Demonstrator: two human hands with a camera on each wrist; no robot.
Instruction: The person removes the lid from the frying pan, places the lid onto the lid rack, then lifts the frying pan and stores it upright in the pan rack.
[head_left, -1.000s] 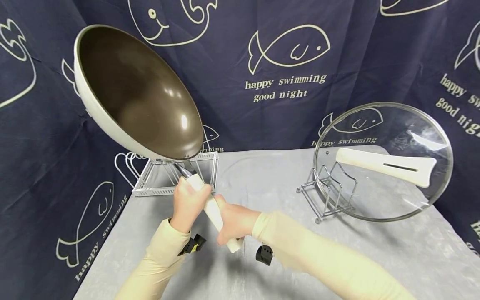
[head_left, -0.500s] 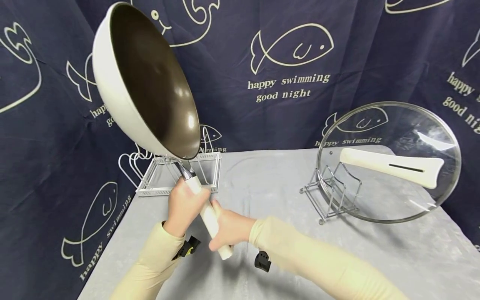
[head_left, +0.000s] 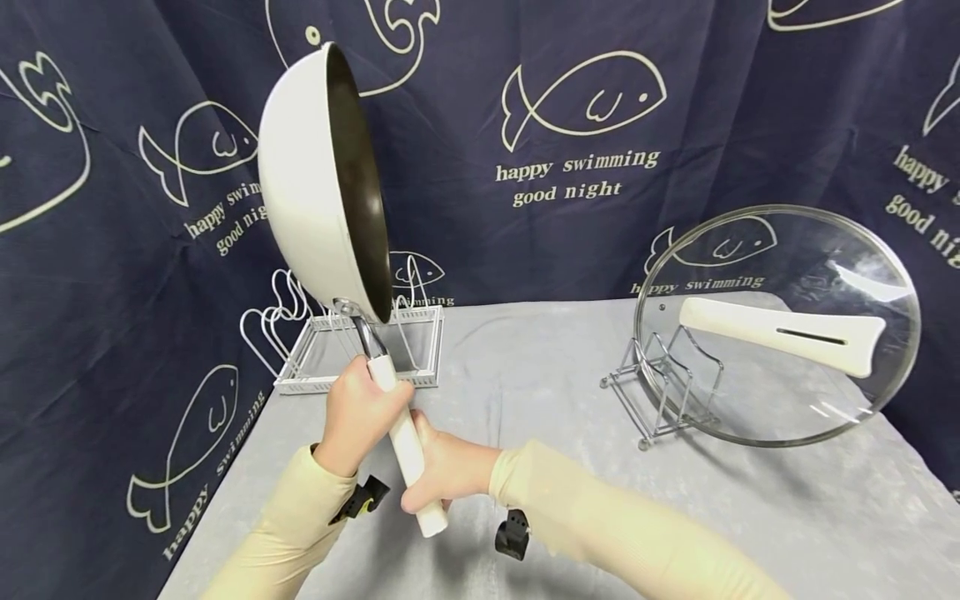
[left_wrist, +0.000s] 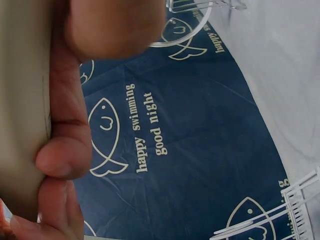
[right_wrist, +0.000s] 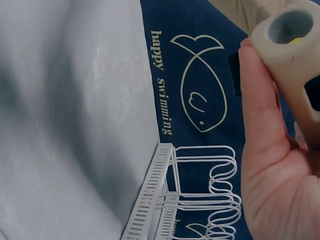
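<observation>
A deep wok-style frying pan (head_left: 303, 187), white outside and dark brown inside, is held up in the air, its opening turned to the right and its bowl standing nearly on edge. Its white handle (head_left: 405, 446) slopes down toward the person. My left hand (head_left: 363, 408) grips that handle near the metal neck; in the left wrist view, curled fingers (left_wrist: 65, 157) wrap it. Lower down, close to the handle's end, my right hand (head_left: 450, 467) also grips it. In the right wrist view the handle's end (right_wrist: 292, 30) shows a hole, with the thumb along it.
Behind the pan stands a white wire rack (head_left: 315, 383) at the table's back left. To the right, a glass lid (head_left: 795, 408) with a white handle (head_left: 780, 329) leans upright in a small chrome rack (head_left: 663, 383). A dark blue fish-print curtain (head_left: 577, 242) surrounds the grey table (head_left: 525, 367).
The pan has turned on its handle, from its brown inside facing me to facing right, showing more white outside. Both hands have shifted slightly left, still gripping the handle.
</observation>
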